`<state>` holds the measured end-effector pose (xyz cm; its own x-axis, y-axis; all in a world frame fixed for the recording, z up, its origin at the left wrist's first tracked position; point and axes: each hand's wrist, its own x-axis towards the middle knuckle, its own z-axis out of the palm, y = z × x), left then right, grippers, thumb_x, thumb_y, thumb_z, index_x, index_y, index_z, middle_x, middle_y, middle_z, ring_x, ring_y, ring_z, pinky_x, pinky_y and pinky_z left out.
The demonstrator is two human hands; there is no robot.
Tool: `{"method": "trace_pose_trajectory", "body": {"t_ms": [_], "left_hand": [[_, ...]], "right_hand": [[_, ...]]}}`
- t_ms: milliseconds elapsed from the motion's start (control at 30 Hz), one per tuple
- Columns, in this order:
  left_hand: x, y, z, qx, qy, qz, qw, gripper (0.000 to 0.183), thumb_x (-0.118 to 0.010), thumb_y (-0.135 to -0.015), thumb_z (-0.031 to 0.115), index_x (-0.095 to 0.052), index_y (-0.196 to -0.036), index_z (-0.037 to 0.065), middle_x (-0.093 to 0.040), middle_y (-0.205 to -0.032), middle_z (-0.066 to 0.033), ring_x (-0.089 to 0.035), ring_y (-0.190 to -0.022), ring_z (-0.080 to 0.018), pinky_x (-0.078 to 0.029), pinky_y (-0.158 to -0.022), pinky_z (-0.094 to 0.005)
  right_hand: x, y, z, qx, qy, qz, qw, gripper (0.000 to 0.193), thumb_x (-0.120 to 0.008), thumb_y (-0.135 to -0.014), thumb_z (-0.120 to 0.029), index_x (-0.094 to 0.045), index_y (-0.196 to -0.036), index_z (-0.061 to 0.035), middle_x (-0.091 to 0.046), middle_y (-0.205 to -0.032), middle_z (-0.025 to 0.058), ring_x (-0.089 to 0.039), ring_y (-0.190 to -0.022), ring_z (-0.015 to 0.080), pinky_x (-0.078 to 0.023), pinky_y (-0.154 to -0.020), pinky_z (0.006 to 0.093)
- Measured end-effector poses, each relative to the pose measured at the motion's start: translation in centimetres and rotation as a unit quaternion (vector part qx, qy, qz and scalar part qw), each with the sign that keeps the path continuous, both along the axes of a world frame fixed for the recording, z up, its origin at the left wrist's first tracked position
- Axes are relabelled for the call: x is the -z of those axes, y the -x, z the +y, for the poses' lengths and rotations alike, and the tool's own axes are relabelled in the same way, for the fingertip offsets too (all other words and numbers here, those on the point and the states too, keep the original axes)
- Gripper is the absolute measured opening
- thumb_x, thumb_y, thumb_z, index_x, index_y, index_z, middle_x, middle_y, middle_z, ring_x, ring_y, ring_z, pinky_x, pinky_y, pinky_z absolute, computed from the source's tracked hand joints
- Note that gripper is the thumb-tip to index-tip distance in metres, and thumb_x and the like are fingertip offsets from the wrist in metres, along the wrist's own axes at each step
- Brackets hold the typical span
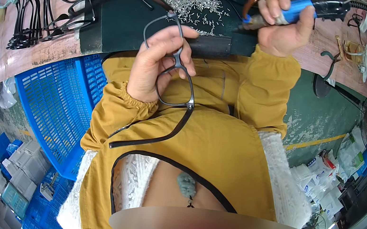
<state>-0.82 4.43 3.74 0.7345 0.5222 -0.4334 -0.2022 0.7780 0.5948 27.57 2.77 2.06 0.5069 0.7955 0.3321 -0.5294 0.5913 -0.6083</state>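
My left hand (156, 57) is closed round a dark eyeglass frame (191, 91), its fingers at the bridge and rims. The rims look to have no lenses. One black temple swings down toward my apron, and the other reaches up over the bench. In my right hand (287, 23) is a blue and black electric screwdriver (296, 10), gripped in a fist. Its tip points left over the dark green mat (126, 24), apart from the glasses. Beyond my left hand lies a heap of small silver screws (186, 7).
Many black eyeglass frames (37, 5) are piled at the bench's left. Pliers (331, 61) lie on the right side of the bench. Below the bench at left stands a blue plastic basket (53, 103). Plastic bags (322, 179) sit on the floor at right.
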Motion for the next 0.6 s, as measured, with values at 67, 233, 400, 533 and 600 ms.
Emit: {"method": "trace_pose_trajectory", "body": {"t_ms": [67, 233, 400, 533, 600], "left_hand": [[0.2, -0.2, -0.7, 0.031, 0.05, 0.016, 0.998, 0.031, -0.051, -0.102, 0.019, -0.065, -0.123, 0.003, -0.065, -0.081, -0.0032, -0.069, -0.073, -0.0161, -0.054, -0.062, -0.0227], [0.3, -1.8, -3.3, 0.092, 0.183, 0.084, 0.975, 0.033, -0.059, -0.1, 0.024, -0.064, -0.128, 0.006, -0.058, -0.078, -0.0006, -0.061, -0.07, -0.0129, -0.051, -0.064, -0.0231], [1.3, -2.5, -4.5, 0.059, 0.304, 0.098, 0.946, 0.024, -0.067, -0.101, 0.032, -0.067, -0.12, 0.018, -0.059, -0.07, 0.0005, -0.052, -0.056, -0.009, -0.038, -0.048, -0.0226], [2.6, -2.1, -4.5, 0.088, 0.304, 0.047, 0.948, 0.02, -0.065, -0.102, 0.034, -0.067, -0.116, 0.02, -0.058, -0.069, 0.0022, -0.048, -0.053, -0.008, -0.034, -0.046, -0.023], [2.9, -2.0, -4.6, 0.086, 0.301, 0.016, 0.95, 0.025, -0.068, -0.099, 0.029, -0.062, -0.12, 0.017, -0.061, -0.073, 0.0, -0.055, -0.057, -0.0102, -0.038, -0.047, -0.0219]], "right_hand": [[0.9, 1.2, 1.0, -0.042, -0.077, 0.06, 0.994, 0.04, -0.064, -0.098, -0.043, -0.058, -0.126, -0.0153, -0.051, -0.082, 0.0004, -0.046, -0.062, 0.0121, -0.037, -0.048, 0.0239], [1.3, 1.9, 1.8, 0.047, 0.005, -0.049, 0.998, 0.031, -0.065, -0.1, -0.04, -0.054, -0.112, -0.0143, -0.051, -0.08, 0.0023, -0.047, -0.059, 0.0126, -0.035, -0.046, 0.0247], [-0.8, 4.6, -2.4, -0.011, 0.005, -0.014, 1.0, 0.041, -0.053, -0.104, -0.048, -0.056, -0.125, -0.0128, -0.053, -0.088, 0.0011, -0.048, -0.067, 0.0118, -0.038, -0.052, 0.0246], [-0.4, 7.5, -5.3, 0.025, 0.036, -0.053, 0.998, 0.048, -0.067, -0.099, -0.042, -0.052, -0.128, -0.0057, -0.058, -0.081, 0.0081, -0.056, -0.059, 0.0162, -0.042, -0.052, 0.0281], [-0.2, 8.0, -5.8, 0.04, 0.032, -0.041, 0.998, 0.047, -0.067, -0.099, -0.041, -0.052, -0.128, -0.0071, -0.058, -0.081, 0.0079, -0.056, -0.06, 0.0164, -0.042, -0.053, 0.0281]]}}
